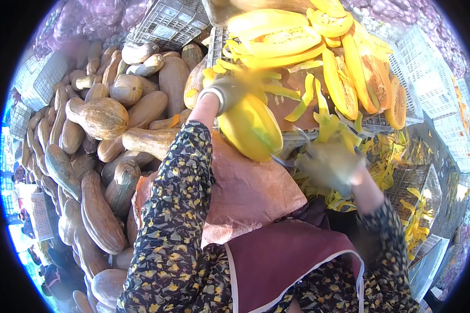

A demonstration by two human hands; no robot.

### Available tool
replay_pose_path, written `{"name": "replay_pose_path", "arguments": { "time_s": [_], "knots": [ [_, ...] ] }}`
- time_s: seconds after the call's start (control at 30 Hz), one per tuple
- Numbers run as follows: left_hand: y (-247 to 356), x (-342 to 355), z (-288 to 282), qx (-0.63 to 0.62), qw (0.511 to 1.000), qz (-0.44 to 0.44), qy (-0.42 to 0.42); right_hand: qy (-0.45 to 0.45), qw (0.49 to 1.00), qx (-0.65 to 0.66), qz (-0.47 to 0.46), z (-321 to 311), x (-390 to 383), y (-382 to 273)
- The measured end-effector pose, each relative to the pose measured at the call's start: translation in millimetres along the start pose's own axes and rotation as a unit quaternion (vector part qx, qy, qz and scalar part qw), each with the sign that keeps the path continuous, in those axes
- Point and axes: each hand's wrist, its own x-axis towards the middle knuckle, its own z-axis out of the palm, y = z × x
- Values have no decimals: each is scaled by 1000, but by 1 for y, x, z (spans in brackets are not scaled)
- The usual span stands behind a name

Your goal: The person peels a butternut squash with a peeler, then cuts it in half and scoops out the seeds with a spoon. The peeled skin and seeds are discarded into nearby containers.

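Observation:
My left hand (pixel 228 93), in a pale work glove, grips the upper end of a peeled yellow squash (pixel 253 128). The squash slants down toward me over a pinkish-orange cloth (pixel 250 193) on my lap, and a greenish patch shows near its lower end. My right hand (pixel 331 166), also gloved and blurred by motion, is closed just right of the squash. It holds a peeler (pixel 282 160), whose metal end reaches the lower right side of the squash; its handle is hidden in the glove. Peel strips (pixel 329 125) hang just beyond my right hand.
Unpeeled tan squashes (pixel 102 117) are heaped on my left. Ahead, peeled yellow squash pieces (pixel 277 39), some cut open, lie over a crate and board. Yellow peelings (pixel 389 156) pile at my right around a crate (pixel 420 182). White crates (pixel 425 73) line the far right.

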Motion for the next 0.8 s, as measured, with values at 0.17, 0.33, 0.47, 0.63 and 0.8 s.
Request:
{"name": "replay_pose_path", "arguments": {
  "time_s": [0.17,0.33,0.47,0.63,0.8],
  "knots": [
    [7,-10,-15,-21,1000,1,-13,-79,926,-366,-50,-51,69,-87],
    [4,-7,2,-162,984,-58,35,53,980,-192,-17,53,14,12],
    [-4,-2,7,-58,995,13,84,-30,973,-180,144,67,-20,57],
    [4,-6,-5,-165,982,-79,43,71,942,-313,-101,-36,34,-49],
    [6,-10,-4,-156,986,-50,17,54,994,-75,65,-5,54,-45]
  ]
}}
